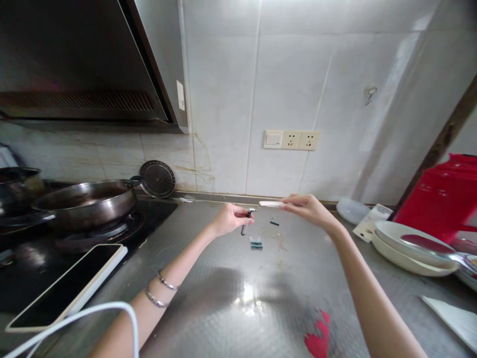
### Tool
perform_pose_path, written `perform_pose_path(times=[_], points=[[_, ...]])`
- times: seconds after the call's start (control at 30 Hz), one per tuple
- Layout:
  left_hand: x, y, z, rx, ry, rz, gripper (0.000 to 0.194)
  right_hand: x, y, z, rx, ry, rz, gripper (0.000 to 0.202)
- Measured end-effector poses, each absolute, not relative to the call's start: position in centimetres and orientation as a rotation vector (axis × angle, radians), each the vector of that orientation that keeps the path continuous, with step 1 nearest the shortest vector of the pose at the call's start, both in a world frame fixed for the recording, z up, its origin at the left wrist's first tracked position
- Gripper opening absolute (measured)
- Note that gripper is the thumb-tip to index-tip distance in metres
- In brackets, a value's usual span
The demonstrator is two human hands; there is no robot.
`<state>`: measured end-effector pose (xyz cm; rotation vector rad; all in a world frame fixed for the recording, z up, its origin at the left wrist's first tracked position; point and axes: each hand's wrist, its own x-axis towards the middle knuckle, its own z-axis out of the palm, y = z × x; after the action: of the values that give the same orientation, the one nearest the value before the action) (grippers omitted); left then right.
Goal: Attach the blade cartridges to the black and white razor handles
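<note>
Between the fingers of my left hand (231,219) is a small dark razor-like handle (244,229) with a metallic head, held above the grey metal counter. My right hand (307,209) pinches a short white stick-like object (271,204) by its right end; its left end points toward my left hand without touching it. On the counter below and between the hands lies a small dark strip (275,223). Nearer to me sits a small clear pack with blue-green and dark strips (256,244).
At left, a steel pan (87,201) sits on the black stove, with a phone (69,288) and a white cable (112,305) nearer. Stacked plates (413,248), a clear bowl (352,211) and a red container (439,196) stand at right. A red patch (318,335) marks the front counter.
</note>
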<state>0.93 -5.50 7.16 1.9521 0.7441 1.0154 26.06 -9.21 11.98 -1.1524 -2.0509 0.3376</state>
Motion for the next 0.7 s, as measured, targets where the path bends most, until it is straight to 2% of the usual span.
perform_pose_path(times=[0.13,0.33,0.53,0.7], points=[[1.5,-5.2,6.3,1.897,0.746,1.076,0.022,24.2,-9.4,11.9,-1.093,-1.917,0.380,0.045],[2.5,-5.0,5.1,1.699,0.712,1.237,0.024,20.2,-10.5,11.1,-0.940,-1.713,0.685,0.055],[2.8,-5.5,5.3,1.530,0.766,1.302,0.030,17.8,-11.7,8.6,-0.919,-1.458,0.906,0.054],[3.4,-5.6,4.8,1.493,0.784,1.312,0.035,16.7,-11.8,6.6,-0.973,-1.342,0.942,0.058]])
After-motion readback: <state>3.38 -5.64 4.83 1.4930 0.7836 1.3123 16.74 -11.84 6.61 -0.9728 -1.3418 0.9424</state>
